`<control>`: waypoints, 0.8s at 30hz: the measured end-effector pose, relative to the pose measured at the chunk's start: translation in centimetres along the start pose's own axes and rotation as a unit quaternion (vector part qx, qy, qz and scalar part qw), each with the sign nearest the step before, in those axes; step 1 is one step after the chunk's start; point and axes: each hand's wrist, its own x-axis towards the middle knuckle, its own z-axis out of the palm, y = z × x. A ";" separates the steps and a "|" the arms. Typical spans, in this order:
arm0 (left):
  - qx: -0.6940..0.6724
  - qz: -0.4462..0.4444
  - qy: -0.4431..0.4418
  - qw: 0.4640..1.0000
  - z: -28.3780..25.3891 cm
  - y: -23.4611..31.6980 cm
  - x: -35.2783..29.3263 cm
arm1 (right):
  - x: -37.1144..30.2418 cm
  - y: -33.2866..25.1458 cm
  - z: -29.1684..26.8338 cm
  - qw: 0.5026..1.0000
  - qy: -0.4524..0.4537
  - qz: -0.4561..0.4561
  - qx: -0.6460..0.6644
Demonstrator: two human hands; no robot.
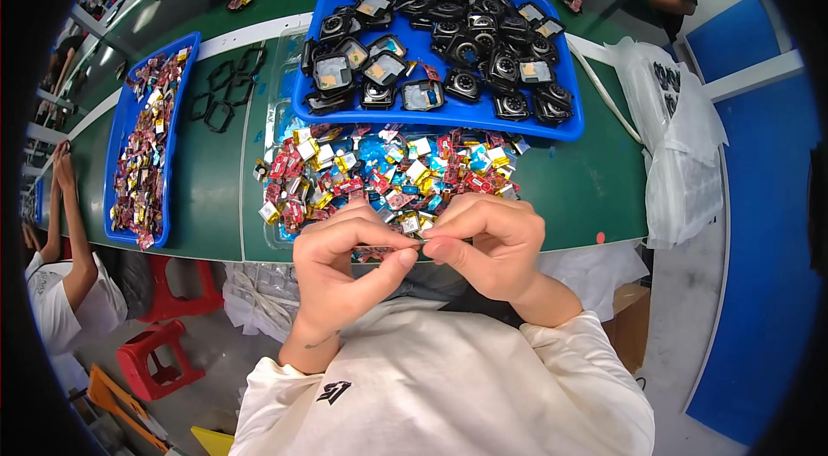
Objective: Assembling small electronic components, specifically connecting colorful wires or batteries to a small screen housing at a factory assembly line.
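Two hands, the left hand and right hand, pinch one thin part, maybe working it; next likely needs gentleness.

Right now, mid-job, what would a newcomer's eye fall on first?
Probably the big blue tray at top centre, crowded with black watch cases. Just below it spreads a pile of small red, silver and yellow parts. In front of that pile, the left hand and right hand meet at the fingertips, pinching a thin part.
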 end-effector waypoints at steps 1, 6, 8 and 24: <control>0.005 0.000 -0.006 1.000 0.1 0.1 -0.1 | 0.0 -0.2 0.0 1.000 -0.001 0.000 0.000; -0.041 -0.031 0.005 0.999 -0.3 0.1 -0.8 | 0.6 0.0 -0.2 0.998 -0.058 -0.007 0.017; -0.064 -0.036 0.018 0.997 -0.2 0.2 -0.8 | 0.5 0.0 -0.2 0.995 -0.046 0.043 0.080; -0.108 -0.061 -0.054 0.991 0.2 0.4 -0.9 | 0.6 0.1 -1.1 0.991 -0.009 0.029 -0.129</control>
